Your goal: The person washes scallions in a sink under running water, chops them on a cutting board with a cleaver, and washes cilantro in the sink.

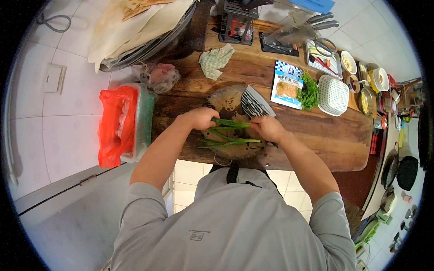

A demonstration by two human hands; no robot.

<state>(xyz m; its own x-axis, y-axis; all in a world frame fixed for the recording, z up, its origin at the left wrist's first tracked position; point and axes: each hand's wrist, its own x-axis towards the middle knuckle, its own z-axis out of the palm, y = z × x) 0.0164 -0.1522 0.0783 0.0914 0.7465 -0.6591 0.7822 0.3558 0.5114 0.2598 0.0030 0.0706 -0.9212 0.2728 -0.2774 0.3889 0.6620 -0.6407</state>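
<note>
Green onions lie over the round cutting board (226,95). My left hand (201,118) is closed on the leafy end of a bunch of green onions (233,123), at the board's left side. At the other end of the same bunch, my right hand (267,128) is closed round the stalks. More green onions (233,142) rest on the board just below, with a pale end pointing right. A cleaver (257,103) with a patterned blade lies at the board's upper right, above my right hand; its handle is mostly hidden.
Left stands a plastic box with a red bag (118,124). Behind are a crumpled cloth (216,61) and a knife holder (296,31). To the right are a food packet (287,85), leafy herbs (308,91), a white basket (333,95) and several bowls (367,100).
</note>
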